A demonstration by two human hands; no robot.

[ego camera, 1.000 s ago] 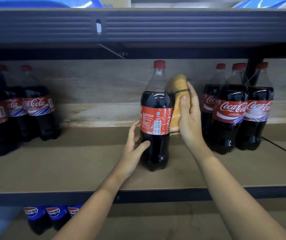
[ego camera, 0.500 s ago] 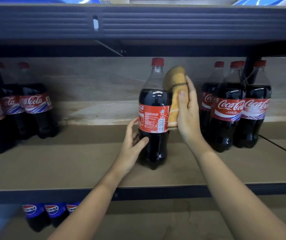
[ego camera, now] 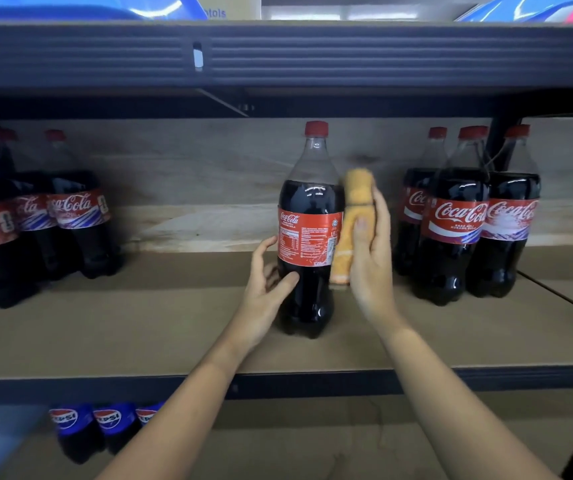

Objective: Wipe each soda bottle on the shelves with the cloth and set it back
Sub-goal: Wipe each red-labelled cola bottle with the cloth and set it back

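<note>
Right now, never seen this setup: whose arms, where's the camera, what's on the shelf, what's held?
No machine here: these are a person's two bare arms, filmed by one wide-angle camera worn on their head, looking forward and down. The middle shelf carries Coke bottles: a group on the left, a group on the right, and one bottle standing alone in the centre. The left hand grips that bottle low down. The right hand holds an orange cloth against its side. Pepsi bottles sit on the shelf below.
</note>
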